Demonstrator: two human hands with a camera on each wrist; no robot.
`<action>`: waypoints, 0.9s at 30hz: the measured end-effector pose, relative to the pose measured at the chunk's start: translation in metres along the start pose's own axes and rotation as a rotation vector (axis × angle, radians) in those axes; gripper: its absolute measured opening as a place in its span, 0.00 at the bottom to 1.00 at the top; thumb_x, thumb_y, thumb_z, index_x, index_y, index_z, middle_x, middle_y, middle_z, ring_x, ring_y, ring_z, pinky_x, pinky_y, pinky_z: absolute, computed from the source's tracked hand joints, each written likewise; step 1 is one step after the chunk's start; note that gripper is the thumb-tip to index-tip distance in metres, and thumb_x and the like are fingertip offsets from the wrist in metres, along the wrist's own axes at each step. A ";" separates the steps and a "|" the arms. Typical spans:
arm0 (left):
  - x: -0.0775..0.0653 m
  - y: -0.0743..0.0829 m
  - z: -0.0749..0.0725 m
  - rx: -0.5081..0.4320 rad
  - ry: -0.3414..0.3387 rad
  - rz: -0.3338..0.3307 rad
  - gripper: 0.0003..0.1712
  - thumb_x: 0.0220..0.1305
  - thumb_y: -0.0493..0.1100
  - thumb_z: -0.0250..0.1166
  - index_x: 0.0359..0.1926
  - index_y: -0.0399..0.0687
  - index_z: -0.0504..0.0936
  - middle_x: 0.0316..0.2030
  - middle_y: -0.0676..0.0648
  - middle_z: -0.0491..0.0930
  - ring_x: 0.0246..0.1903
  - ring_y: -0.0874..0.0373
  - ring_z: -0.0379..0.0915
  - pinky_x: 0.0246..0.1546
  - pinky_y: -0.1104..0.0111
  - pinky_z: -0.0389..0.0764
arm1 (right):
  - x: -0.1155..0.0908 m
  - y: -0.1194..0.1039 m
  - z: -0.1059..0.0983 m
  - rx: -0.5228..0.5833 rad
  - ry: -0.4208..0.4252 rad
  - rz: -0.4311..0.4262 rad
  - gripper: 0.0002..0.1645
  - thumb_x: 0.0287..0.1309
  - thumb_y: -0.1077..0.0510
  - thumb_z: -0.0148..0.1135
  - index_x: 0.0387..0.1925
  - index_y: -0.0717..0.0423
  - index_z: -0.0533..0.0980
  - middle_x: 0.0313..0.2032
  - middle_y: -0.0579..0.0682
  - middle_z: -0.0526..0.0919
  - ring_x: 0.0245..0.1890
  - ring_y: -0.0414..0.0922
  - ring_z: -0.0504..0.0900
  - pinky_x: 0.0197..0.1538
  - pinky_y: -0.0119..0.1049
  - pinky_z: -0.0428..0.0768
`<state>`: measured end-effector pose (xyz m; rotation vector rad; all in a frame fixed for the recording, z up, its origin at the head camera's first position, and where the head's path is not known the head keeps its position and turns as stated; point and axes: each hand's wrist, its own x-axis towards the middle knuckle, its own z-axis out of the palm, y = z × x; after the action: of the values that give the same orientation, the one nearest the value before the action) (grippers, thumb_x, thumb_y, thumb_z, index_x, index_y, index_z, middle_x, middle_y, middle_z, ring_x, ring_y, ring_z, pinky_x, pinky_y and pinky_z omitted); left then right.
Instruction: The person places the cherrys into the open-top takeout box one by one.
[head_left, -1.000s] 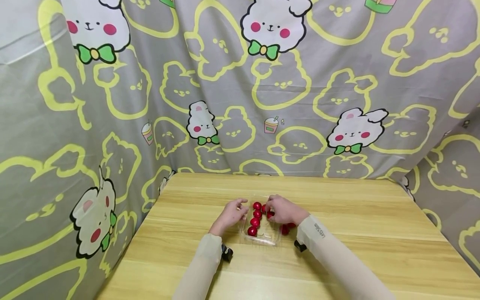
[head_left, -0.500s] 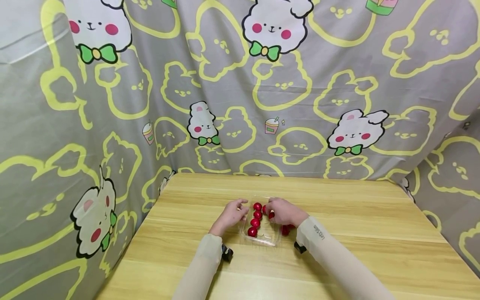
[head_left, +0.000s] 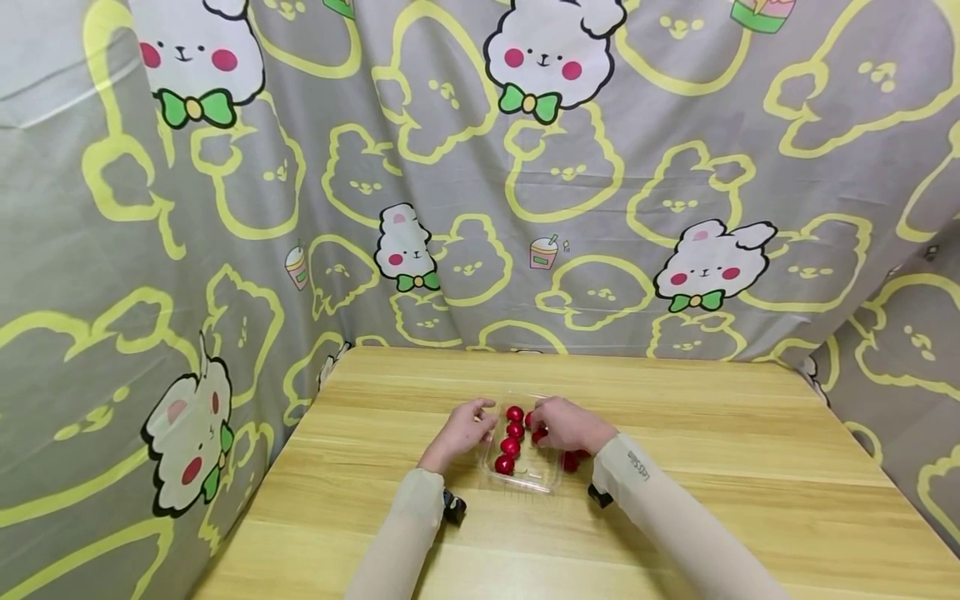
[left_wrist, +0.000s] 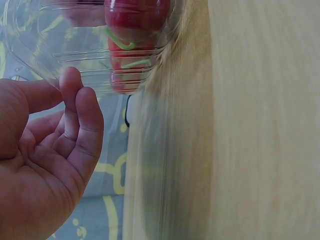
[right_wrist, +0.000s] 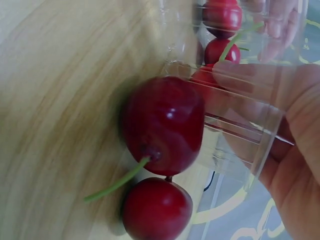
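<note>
A clear plastic box (head_left: pixel 536 479) stands on the table with a column of red cherries (head_left: pixel 510 447) along its left side. My left hand (head_left: pixel 463 429) is at the box's left edge; in the left wrist view its thumb and fingertips (left_wrist: pixel 71 77) pinch the rim. Inside the box's right half, my right hand (head_left: pixel 570 423) reaches down and pinches a cherry (head_left: pixel 539 436). Through the clear wall in the right wrist view, its fingertips (right_wrist: pixel 226 72) touch a red cherry (right_wrist: pixel 204 80), partly covered. Another cherry (head_left: pixel 529 419) lies beside those fingers, partly hidden.
Loose cherries (head_left: pixel 572 460) lie on the wooden table (head_left: pixel 712 467), just outside the box's right wall; one large cherry (right_wrist: pixel 165 125) with a green stem shows close up. A patterned grey curtain (head_left: pixel 465 183) hangs behind the table and at both sides.
The cherry under my right fingers shifts slightly inside the box, and the right hand moves only a little. My left hand keeps its place at the box's edge.
</note>
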<state>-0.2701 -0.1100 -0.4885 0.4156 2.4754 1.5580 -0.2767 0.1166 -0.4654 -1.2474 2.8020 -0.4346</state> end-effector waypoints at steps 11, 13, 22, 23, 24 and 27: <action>0.000 0.001 -0.001 0.007 -0.003 0.003 0.23 0.69 0.36 0.56 0.62 0.31 0.67 0.29 0.45 0.74 0.21 0.59 0.75 0.24 0.69 0.78 | -0.002 0.002 0.004 0.001 0.037 -0.037 0.05 0.48 0.59 0.73 0.30 0.53 0.83 0.31 0.44 0.77 0.32 0.40 0.75 0.38 0.32 0.77; 0.000 0.001 0.000 0.005 -0.003 -0.001 0.23 0.69 0.36 0.55 0.62 0.32 0.68 0.29 0.44 0.75 0.21 0.60 0.75 0.25 0.68 0.78 | -0.001 0.002 0.005 -0.004 0.041 -0.037 0.06 0.48 0.59 0.73 0.31 0.53 0.83 0.31 0.44 0.78 0.32 0.40 0.76 0.39 0.32 0.77; 0.000 0.001 0.000 0.008 0.002 0.003 0.22 0.69 0.36 0.56 0.62 0.33 0.69 0.29 0.45 0.74 0.20 0.59 0.75 0.25 0.67 0.79 | 0.000 0.003 0.005 0.006 0.042 -0.006 0.08 0.47 0.56 0.74 0.30 0.54 0.83 0.29 0.43 0.78 0.30 0.38 0.75 0.36 0.30 0.77; 0.000 0.001 0.000 0.009 0.002 0.003 0.22 0.69 0.36 0.56 0.62 0.33 0.69 0.29 0.44 0.74 0.20 0.59 0.75 0.25 0.67 0.79 | 0.000 0.003 0.005 -0.003 0.042 -0.005 0.08 0.47 0.56 0.74 0.29 0.53 0.83 0.29 0.42 0.79 0.30 0.37 0.75 0.36 0.30 0.77; 0.000 0.001 0.000 0.010 0.002 0.004 0.22 0.69 0.36 0.56 0.62 0.33 0.69 0.29 0.44 0.75 0.20 0.59 0.75 0.25 0.67 0.79 | 0.000 0.003 0.005 -0.011 0.044 -0.008 0.08 0.47 0.55 0.74 0.29 0.52 0.83 0.29 0.42 0.79 0.30 0.37 0.76 0.37 0.31 0.77; 0.001 0.000 0.000 0.010 0.002 0.001 0.22 0.69 0.36 0.56 0.61 0.33 0.69 0.29 0.43 0.75 0.21 0.59 0.76 0.25 0.66 0.79 | -0.001 0.004 0.005 -0.032 0.051 -0.022 0.07 0.47 0.54 0.74 0.29 0.51 0.84 0.29 0.42 0.81 0.31 0.38 0.77 0.39 0.32 0.78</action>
<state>-0.2707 -0.1095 -0.4884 0.4176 2.4858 1.5476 -0.2785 0.1183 -0.4718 -1.2933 2.8508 -0.4310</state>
